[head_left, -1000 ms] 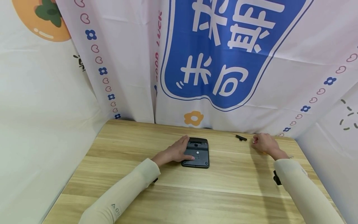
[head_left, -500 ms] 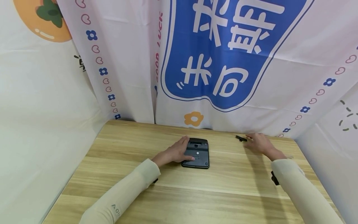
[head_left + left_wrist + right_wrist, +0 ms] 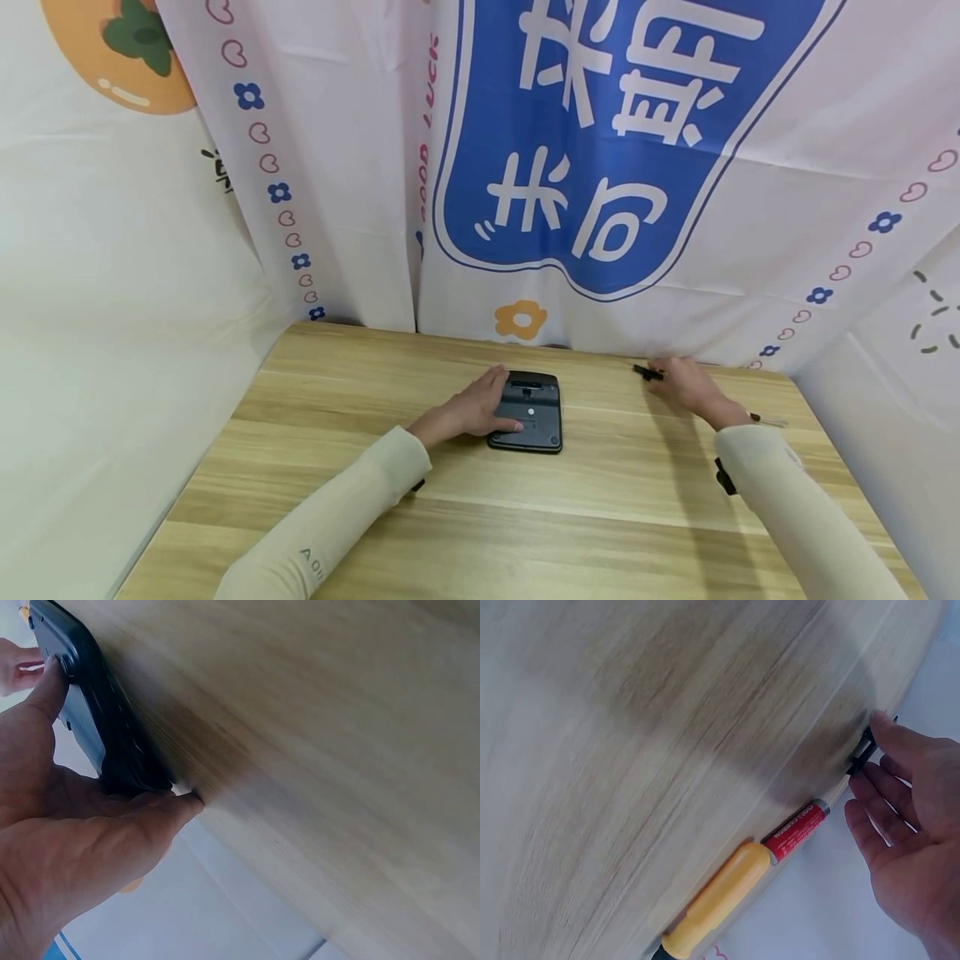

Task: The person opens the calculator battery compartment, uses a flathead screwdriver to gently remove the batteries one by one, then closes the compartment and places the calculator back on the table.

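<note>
A flat black device [image 3: 534,412] lies underside up on the wooden table [image 3: 600,517]. My left hand [image 3: 472,408] holds its left edge, thumb on top. In the left wrist view the thumb presses the black device [image 3: 90,712] and a finger curls at its edge against the table. My right hand [image 3: 686,385] is at the back right with its fingers straight. Their tips reach a small black piece [image 3: 647,372]. In the right wrist view a fingertip touches that small black piece [image 3: 862,754], and the right hand [image 3: 907,825] holds nothing.
A yellow-handled tool [image 3: 720,900] and a red cylinder with lettering [image 3: 799,825] lie close to my right hand near the table's back edge. Printed cloth [image 3: 600,167] hangs behind and beside the table.
My right hand has slid left along the back of the table and now touches the small black piece. My left hand and the black device have stayed put.
</note>
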A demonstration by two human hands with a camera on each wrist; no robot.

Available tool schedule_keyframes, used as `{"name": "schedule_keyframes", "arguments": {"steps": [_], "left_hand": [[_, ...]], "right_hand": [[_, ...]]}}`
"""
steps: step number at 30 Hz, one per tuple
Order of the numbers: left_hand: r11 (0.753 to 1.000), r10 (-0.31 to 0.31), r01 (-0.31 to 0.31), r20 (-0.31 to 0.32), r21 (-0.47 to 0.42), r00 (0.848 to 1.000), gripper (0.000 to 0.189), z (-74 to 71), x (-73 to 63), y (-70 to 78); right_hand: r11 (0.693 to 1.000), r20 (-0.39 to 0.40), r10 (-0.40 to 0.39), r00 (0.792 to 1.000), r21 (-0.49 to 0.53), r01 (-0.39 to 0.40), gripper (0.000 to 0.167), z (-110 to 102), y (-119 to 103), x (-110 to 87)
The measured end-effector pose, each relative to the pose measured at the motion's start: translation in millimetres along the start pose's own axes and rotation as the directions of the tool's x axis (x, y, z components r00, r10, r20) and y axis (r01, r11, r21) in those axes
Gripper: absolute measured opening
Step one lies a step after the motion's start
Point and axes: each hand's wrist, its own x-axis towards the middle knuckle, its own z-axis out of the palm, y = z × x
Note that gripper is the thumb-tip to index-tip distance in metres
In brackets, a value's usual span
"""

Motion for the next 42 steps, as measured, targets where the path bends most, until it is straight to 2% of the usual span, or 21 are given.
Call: {"name": "schedule_keyframes", "arguments": {"steps": [19,31,42], "left_hand": [[1.0,-0.018,0.018,0.002,0.008,1.0,0.102,0.0,-0.2,0.1],[1.0,-0.013,0.013,0.004,0.013,1.0,0.103,-1.1,0.6,0.5],[1.0,-0.009,0.009,0.006,0.006,1.0,0.103,0.1,0.3,0.1]], "right_hand": [[0.999,-0.056,-0.039,0.998,-0.015,0.039,0.031,11,-7,10.9],[0.998,-0.061,-0.025,0.998,-0.056,0.021,0.027,16,-9,12.2],[0.999,-0.051,-0.002,0.999,-0.05,-0.001,0.025,15,-12,14.7]]}}
